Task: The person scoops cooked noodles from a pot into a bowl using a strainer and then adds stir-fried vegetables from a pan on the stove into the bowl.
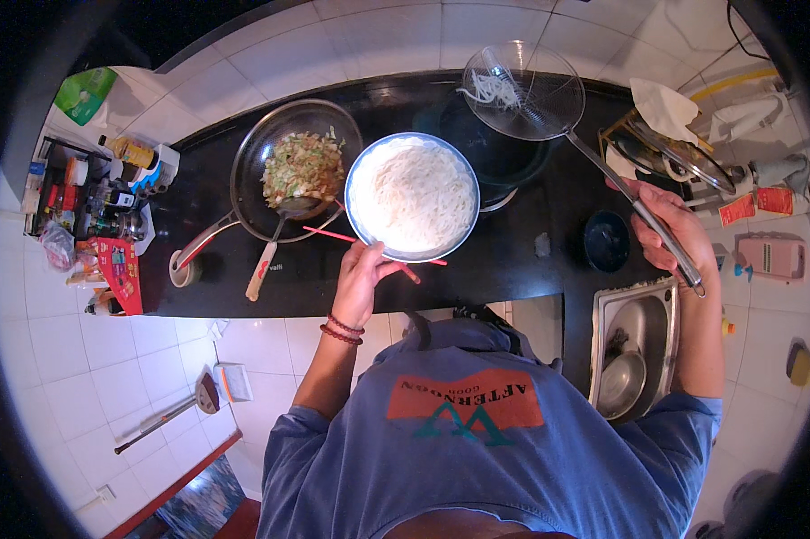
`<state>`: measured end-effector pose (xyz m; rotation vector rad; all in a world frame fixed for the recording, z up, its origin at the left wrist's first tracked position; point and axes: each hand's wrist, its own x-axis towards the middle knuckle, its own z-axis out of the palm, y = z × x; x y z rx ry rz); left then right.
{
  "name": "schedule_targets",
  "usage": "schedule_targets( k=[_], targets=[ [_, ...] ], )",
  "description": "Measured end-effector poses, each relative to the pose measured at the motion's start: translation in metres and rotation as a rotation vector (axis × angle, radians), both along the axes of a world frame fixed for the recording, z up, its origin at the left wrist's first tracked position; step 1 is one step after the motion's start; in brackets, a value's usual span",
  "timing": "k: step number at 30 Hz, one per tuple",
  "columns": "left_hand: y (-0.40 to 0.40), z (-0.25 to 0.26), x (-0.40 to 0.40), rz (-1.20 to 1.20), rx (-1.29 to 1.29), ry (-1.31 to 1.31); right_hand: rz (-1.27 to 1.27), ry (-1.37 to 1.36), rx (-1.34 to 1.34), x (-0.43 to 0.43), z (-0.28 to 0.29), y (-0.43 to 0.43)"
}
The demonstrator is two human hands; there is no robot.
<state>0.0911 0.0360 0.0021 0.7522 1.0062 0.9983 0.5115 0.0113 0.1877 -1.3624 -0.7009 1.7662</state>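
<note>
With my left hand (361,279) I hold a white, blue-rimmed bowl (475,202) full of pale noodles (415,192), along with red chopsticks (330,234) that pass under it. My right hand (674,229) is closed around the metal handle of a wire mesh strainer (543,94). A few noodle strands (492,91) lie in the strainer, which is over a dark pot (512,158). Left of the bowl, a wok (243,178) contains chopped, cooked vegetables (304,165) and a spatula (266,263) whose handle rests over its rim.
Bottles and jars (118,199) crowd the counter's left end. A small dark bowl (607,240) stands near the sink (600,337), which holds a metal bowl (624,384). A rack with lids (681,155) is at the back right. A small cup (186,269) sits under the wok handle.
</note>
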Motion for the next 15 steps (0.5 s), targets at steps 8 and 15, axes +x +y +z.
schedule_targets(
  k=[8,15],
  targets=[
    [0.008,0.002,0.013,-0.032,0.014,-0.031,-0.033,-0.058,0.121,-0.006,0.025,-0.006],
    [0.012,0.007,0.013,-0.074,0.001,-0.035,-0.022,-0.032,0.125,-0.007,0.024,-0.011]
  ],
)
